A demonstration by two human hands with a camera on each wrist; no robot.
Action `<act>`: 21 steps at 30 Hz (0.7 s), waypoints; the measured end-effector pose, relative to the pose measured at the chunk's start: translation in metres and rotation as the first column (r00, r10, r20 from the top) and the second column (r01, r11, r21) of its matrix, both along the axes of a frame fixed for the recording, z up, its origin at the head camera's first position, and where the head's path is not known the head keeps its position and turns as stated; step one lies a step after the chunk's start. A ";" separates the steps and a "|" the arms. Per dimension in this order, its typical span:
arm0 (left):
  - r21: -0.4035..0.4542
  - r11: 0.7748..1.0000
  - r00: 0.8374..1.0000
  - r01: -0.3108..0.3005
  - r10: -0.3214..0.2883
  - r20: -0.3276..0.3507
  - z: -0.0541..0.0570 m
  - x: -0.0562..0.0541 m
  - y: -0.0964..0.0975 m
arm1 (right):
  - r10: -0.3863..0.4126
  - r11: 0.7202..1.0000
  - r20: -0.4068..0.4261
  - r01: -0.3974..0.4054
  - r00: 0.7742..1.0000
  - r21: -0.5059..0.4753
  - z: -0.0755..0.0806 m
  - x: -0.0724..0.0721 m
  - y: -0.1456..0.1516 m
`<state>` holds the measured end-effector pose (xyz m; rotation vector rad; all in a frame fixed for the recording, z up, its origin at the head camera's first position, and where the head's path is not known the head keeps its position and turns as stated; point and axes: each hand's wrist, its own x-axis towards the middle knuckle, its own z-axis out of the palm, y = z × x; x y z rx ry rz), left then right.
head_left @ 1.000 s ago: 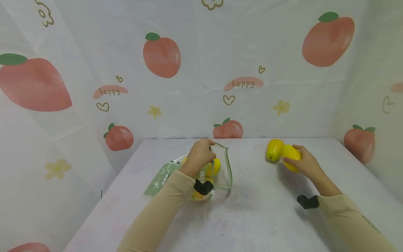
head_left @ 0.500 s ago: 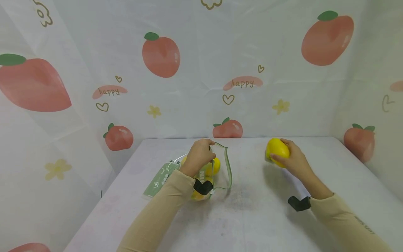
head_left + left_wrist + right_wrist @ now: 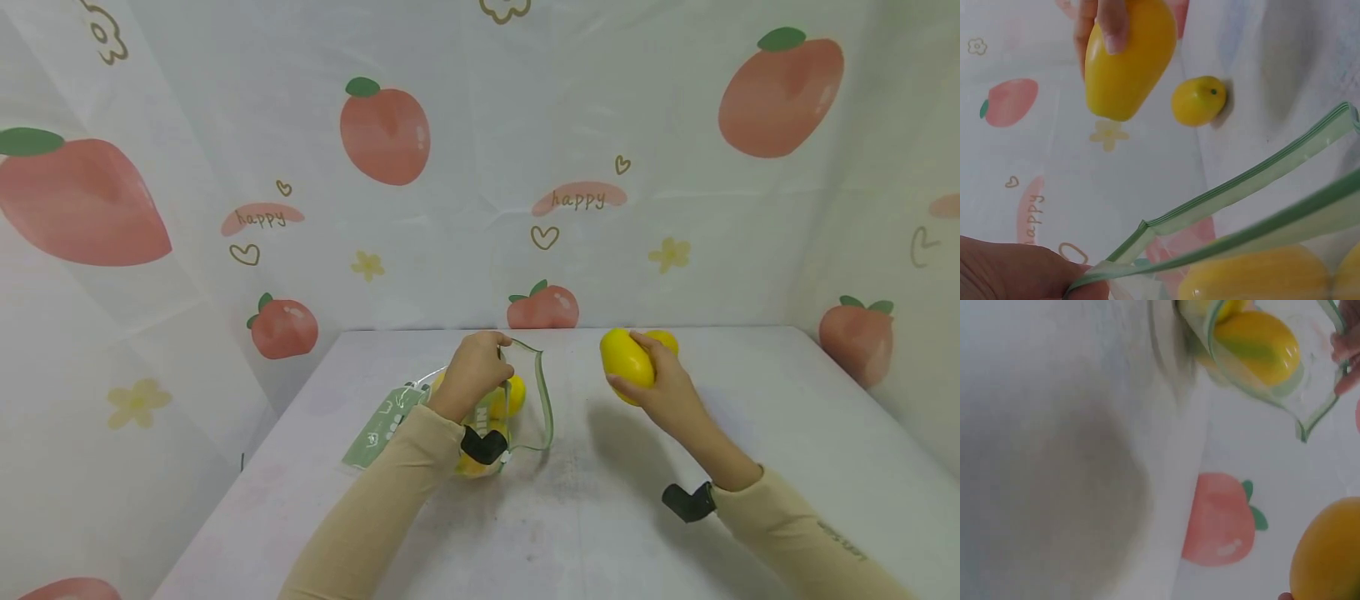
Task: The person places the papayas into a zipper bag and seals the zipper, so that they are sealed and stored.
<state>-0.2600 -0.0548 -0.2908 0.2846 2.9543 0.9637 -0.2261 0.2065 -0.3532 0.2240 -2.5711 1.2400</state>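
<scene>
Beige sleeves point(image 3: 375, 517), black wrist pieces point(image 3: 484, 447), dark lettering point(image 3: 842, 541) on the right sleeve

The left hand point(image 3: 475, 375) pinches a clear, green-edged bag point(image 3: 481, 415) that is open. Shiny yellow fruits point(image 3: 1259, 347) lie inside. The right hand point(image 3: 670, 390) holds one yellow fruit point(image 3: 624, 362) up; another point(image 3: 1197, 102) lies behind it on the table point(image 3: 600, 533).

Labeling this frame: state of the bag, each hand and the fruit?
Clear plastic bag with green rim: mouth open
Yellow oval fruits: inside bag, count unclear
Left hand: gripping bag rim
Right hand: gripping one fruit
Held yellow fruit: raised off white table
Loose yellow fruit: resting on table
</scene>
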 end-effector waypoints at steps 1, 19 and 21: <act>-0.002 1.000 1.000 0.002 -0.002 -0.006 0.000 0.000 0.000 | 0.003 1.000 -0.004 -0.003 1.000 -0.004 -0.001 0.001 -0.003; 0.021 1.000 1.000 -0.003 0.004 -0.003 -0.001 0.000 0.000 | 0.133 0.990 -0.077 -0.136 0.988 -0.036 -0.022 0.013 -0.057; 0.024 1.000 1.000 -0.006 0.006 0.001 -0.001 0.000 0.000 | 0.151 0.987 -0.059 -0.153 0.987 -0.038 -0.023 0.015 -0.062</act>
